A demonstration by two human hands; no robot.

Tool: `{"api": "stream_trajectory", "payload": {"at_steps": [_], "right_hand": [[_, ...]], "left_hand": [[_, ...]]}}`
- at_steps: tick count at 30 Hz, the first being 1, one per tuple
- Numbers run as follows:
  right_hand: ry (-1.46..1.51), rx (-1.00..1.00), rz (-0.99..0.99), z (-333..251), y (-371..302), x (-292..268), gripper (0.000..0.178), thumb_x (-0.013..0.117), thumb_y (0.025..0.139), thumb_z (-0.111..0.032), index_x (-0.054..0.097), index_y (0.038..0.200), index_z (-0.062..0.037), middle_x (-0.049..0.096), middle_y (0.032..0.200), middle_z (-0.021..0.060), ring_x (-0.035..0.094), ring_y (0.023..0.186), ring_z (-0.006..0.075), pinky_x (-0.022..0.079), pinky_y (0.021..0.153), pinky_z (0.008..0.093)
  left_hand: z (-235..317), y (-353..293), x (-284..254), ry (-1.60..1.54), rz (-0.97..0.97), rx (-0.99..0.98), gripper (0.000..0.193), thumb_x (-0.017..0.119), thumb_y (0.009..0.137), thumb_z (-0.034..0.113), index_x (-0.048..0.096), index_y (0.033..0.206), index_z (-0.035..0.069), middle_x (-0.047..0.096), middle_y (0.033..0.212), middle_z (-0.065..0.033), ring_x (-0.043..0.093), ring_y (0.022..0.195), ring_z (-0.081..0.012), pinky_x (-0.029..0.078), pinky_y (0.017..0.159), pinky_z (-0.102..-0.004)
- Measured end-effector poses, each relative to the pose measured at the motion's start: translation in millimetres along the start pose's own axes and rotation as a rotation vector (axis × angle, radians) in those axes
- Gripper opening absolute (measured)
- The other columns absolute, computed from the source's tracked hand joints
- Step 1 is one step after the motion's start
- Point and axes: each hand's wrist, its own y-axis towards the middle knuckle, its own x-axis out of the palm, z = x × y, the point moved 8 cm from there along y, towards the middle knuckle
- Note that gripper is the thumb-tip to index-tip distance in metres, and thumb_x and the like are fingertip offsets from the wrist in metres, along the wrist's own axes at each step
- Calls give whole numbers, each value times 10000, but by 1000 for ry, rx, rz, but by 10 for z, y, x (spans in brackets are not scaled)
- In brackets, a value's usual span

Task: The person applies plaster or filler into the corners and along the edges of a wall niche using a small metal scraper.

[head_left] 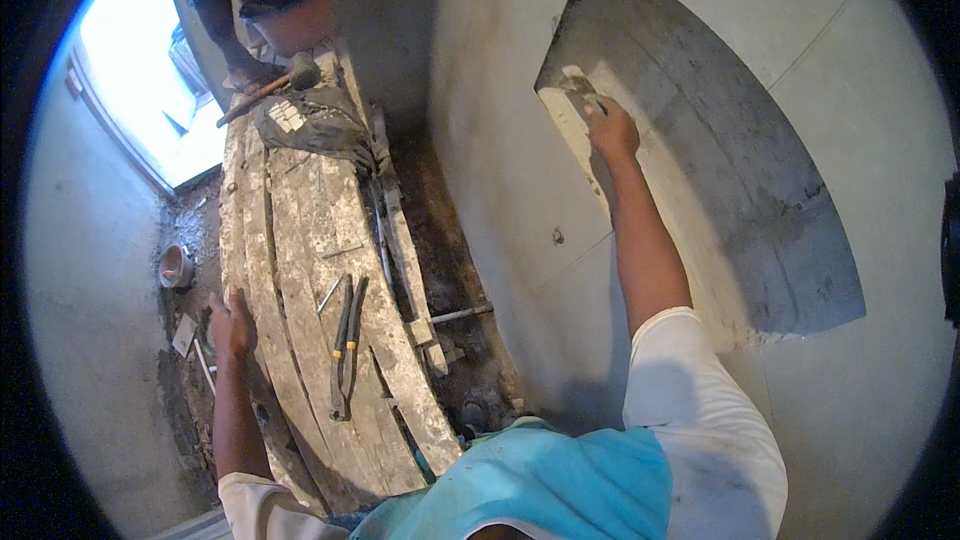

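My right hand [614, 130] is closed round a small trowel [577, 86], its blade against the wall at the left edge of a dark grey recessed patch [700, 140]. Pale filler [665, 165] is spread along that edge of the patch, below and beside the blade. My left hand [231, 326] hangs low at the left edge of the wooden plank platform [300, 230], fingers apart, with nothing visible in it. A pair of long-handled pincers [346, 345] lies on the planks between my arms.
A person's bare foot [252, 77] stands at the platform's far end, beside a bucket [300, 25], a wooden-handled hammer [262, 98] and a dark cloth [315, 125]. Loose nails [343, 252] lie on the planks. A small pot [176, 266] sits below, left. Gaps run between the boards.
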Motion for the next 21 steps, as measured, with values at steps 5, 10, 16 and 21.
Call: {"api": "stream_trajectory", "payload": {"at_steps": [5, 10, 16, 21], "right_hand": [[-107, -218, -125, -832, -470, -164, 329, 591, 787, -313, 602, 1073, -152, 613, 1008, 153, 582, 942, 314, 452, 783, 416], [-152, -38, -116, -697, -876, -700, 352, 586, 789, -332, 599, 1089, -149, 614, 1016, 151, 583, 944, 316, 448, 798, 394], [-254, 259, -85, 309, -1600, -1261, 321, 585, 787, -309, 610, 1027, -98, 621, 956, 174, 588, 909, 333, 444, 765, 410], [-176, 235, -157, 901, -1865, -1170, 307, 579, 781, -275, 613, 1022, -88, 621, 949, 176, 588, 896, 328, 444, 760, 403]], "left_hand": [[54, -67, -34, -55, -30, -10, 836, 362, 853, 571, 205, 1323, -101, 393, 1239, -348, 388, 1184, -428, 314, 980, -406], [-134, 103, 111, -64, 8, 15, 847, 362, 843, 590, 198, 1337, -78, 379, 1252, -349, 380, 1190, -431, 310, 982, -416], [-215, 81, 71, -28, 21, -8, 845, 347, 838, 607, 210, 1340, -59, 389, 1239, -351, 395, 1163, -453, 322, 965, -437], [-139, 75, 119, -107, -7, 16, 839, 330, 848, 602, 203, 1335, -69, 409, 1213, -360, 410, 1144, -460, 332, 950, -440]]}}
